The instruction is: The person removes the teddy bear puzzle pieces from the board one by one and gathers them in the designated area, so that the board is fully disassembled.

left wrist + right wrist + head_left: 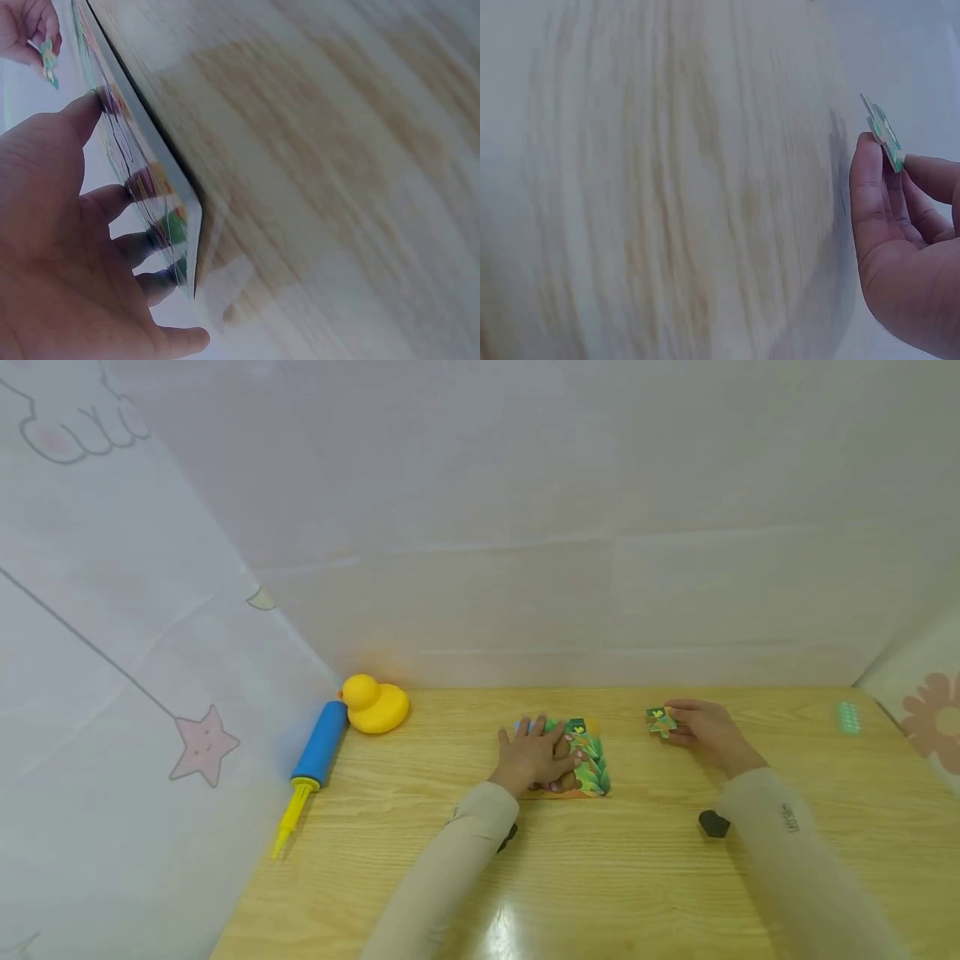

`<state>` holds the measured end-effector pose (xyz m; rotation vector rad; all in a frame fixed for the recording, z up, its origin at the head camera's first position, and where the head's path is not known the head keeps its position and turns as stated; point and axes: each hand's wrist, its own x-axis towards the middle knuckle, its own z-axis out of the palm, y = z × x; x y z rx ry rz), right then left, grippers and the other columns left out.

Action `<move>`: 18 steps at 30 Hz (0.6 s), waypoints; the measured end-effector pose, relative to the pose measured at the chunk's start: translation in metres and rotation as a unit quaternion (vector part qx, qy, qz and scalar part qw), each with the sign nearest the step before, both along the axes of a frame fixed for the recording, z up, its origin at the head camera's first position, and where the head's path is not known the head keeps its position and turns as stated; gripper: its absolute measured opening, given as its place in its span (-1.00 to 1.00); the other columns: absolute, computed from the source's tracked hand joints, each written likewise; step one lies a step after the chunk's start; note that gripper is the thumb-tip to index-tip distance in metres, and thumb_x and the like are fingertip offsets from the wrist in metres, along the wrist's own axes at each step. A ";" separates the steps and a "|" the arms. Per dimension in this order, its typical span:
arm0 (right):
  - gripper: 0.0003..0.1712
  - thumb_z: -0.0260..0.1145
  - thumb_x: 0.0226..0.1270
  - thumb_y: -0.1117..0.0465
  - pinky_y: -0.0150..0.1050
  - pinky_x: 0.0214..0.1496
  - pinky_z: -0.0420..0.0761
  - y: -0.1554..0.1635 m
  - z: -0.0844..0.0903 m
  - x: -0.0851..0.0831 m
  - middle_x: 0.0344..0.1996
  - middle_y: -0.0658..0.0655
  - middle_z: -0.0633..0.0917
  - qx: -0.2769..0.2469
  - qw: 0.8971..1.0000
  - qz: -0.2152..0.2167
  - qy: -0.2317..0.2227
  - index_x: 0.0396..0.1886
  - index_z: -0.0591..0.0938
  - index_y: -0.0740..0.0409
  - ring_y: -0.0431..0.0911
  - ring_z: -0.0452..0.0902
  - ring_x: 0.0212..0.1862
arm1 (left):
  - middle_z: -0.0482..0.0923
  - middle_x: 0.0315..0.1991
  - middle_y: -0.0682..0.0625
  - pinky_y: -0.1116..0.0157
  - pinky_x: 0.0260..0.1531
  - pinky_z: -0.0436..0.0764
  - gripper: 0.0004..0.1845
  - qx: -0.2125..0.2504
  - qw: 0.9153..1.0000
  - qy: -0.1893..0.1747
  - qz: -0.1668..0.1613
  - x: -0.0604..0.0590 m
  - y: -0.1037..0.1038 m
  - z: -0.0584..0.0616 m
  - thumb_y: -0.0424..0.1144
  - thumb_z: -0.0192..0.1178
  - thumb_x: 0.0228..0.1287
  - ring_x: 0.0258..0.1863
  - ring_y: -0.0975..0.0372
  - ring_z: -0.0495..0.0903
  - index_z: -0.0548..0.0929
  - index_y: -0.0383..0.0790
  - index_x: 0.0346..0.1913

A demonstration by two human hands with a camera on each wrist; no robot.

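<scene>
both hands work over a wooden table (645,877). left hand (534,754) lies flat, fingers straight and spread, pressing on a puzzle board (592,758) printed with green leaves and orange. the board sits about midway along the table, toward its far edge. in the left wrist view the fingertips (142,184) touch the printed face of the board (154,191), whose thin edge stands out against the table (322,165); the left hand (60,247) fills the lower left of that view.

right hand (703,732) is to the right of the board, well apart from it, also toward the far edge. it pinches a small puzzle piece (661,721), green with a yellow spot, between thumb and fingers. the right wrist view shows the piece (883,135) held at the tips of the right hand (907,240), lifted just off the table (667,187). the same piece (48,61) shows in the top left corner of the left wrist view.

both forearms wear beige sleeves (442,877), each with a dark wrist unit (713,823).

near the far left corner sits a yellow duck (373,702). just beside it, along the left edge, lies a pump (312,765) with a blue body and yellow nozzle, nozzle toward the near edge. a small pale green object (848,717) lies near the far right corner; what it is cannot be told. pale sheets (150,610) with a star and flower print hang around the table.
</scene>
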<state>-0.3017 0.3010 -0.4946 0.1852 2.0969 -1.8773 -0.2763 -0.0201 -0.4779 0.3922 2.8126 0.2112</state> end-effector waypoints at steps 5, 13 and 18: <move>-0.34 -0.01 0.67 0.17 -0.33 0.06 0.71 0.023 0.002 0.001 0.00 -0.05 0.53 0.016 1.000 -0.010 0.000 0.58 0.10 0.38 -0.33 0.68 -0.19 | -0.12 0.68 0.05 -0.33 0.52 -0.06 -0.20 -0.004 1.000 0.001 -0.002 0.001 0.001 0.002 0.47 -0.19 0.43 0.66 -0.03 -0.14 0.03 0.29 0.63; -0.35 -0.03 0.66 0.21 -0.34 0.10 0.70 0.051 0.004 0.006 0.26 0.19 0.44 0.053 0.998 -0.020 -0.005 0.58 0.10 0.37 -0.38 0.66 -0.17 | -0.12 0.68 0.06 -0.33 0.51 -0.06 -0.21 -0.002 1.000 0.001 0.002 0.000 0.002 -0.001 0.47 -0.18 0.43 0.66 -0.04 -0.13 0.03 0.32 0.62; -0.35 -0.10 0.66 0.20 -0.37 0.08 0.70 0.070 0.003 0.013 0.53 0.48 0.09 0.091 0.996 -0.017 -0.010 0.60 0.04 0.33 -0.46 0.58 -0.21 | -0.12 0.68 0.09 -0.32 0.52 -0.06 -0.22 -0.003 1.000 -0.005 0.006 -0.002 0.004 -0.003 0.47 -0.17 0.42 0.67 -0.02 -0.14 0.04 0.38 0.61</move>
